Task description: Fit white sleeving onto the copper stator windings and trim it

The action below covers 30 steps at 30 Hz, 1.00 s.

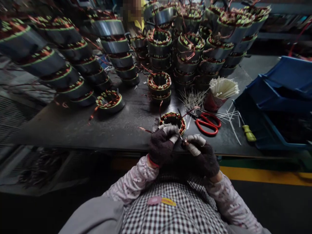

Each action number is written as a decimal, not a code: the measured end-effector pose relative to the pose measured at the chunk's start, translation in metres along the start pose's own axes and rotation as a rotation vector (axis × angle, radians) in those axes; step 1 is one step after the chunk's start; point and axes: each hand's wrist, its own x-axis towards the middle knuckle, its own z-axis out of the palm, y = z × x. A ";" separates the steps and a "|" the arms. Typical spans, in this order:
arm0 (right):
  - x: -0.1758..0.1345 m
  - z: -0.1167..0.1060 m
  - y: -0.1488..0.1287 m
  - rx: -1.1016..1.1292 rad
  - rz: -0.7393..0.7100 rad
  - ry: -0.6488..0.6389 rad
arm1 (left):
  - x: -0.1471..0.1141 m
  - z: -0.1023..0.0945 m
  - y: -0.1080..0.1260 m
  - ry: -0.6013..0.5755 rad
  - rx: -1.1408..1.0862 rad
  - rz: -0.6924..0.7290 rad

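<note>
A motor stator (182, 125) with copper windings and yellow-green edging sits near the table's front edge. My left hand (162, 143), in a dark glove with pale wrapped fingertips, curls its fingers over the stator's near rim. Just to the right, my right hand (203, 155), gloved the same way, pinches close to the rim with thumb and finger. A tiny coppery tip shows at that pinch, too small to name. The fingers hide the stator's near side. Red-handled scissors (207, 132) lie right of it.
Stacked stators (159, 48) fill the table's back and left, with a single stator (110, 101) at left. Thin white strips (193, 100) lie loose beside a cup (213, 101) of more strips. A yellow-handled screwdriver (249, 133) and blue bins (280, 100) are at right.
</note>
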 end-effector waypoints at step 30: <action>0.028 -0.003 -0.035 -0.164 -0.198 -0.025 | 0.008 -0.016 0.004 -0.149 0.130 0.103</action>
